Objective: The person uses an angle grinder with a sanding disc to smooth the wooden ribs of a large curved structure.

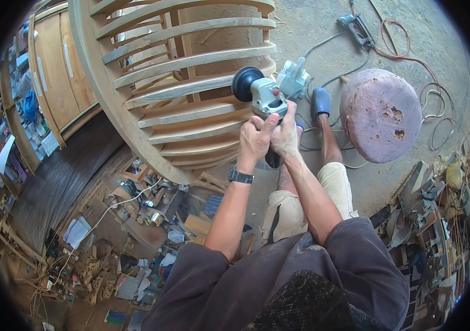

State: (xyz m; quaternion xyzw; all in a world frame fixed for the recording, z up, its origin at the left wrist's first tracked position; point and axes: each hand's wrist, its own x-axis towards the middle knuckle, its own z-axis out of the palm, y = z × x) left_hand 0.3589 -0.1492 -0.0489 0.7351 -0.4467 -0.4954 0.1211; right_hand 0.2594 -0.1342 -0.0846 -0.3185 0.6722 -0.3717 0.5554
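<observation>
Both my hands are closed round a grey-green power sander with a round black pad turned up and to the left. My left hand wraps the near left side, its thumb pointing forward. My right hand grips the right side of the body, close against the left. Part of the handle is hidden under my fingers. Just beyond the sander shows a clear bluish plastic piece; I cannot tell whether it is joined to it. The pad is beside the curved slats of a wooden frame and looks apart from them.
A round pinkish stool-like block with pitted holes stands on the right. Beyond it lie a nail gun and an orange hose. Cables cross the floor near my blue shoe. Wood scraps and tools pile up at lower left.
</observation>
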